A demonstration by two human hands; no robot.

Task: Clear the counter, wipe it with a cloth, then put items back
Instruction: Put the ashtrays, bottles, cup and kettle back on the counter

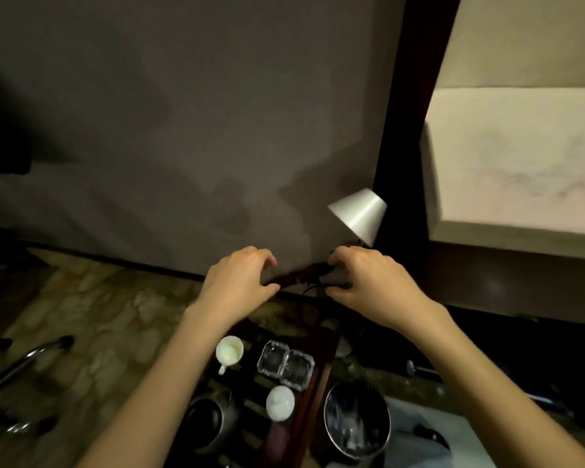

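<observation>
My left hand [240, 282] and my right hand [362, 282] are stretched out towards the grey wall, on either side of a dark reddish-brown object [299, 275] that is too blurred to identify. The right hand's fingers and thumb curl round its right end, where a thin black cord [313, 288] loops out. The left hand's fingers are curled, with the thumb at the object's left end. Just above the right hand, a lamp with a white shade [360, 212] tilts over.
Below my arms a dark wooden tray [320, 363] holds a white cup [229, 351], two glass dishes [284, 366], a white lidded cup [280, 402] and a dark kettle [210, 423]. To its right stands a shiny metal bucket [357, 420]. Chrome tubing [27, 363] lies at the left.
</observation>
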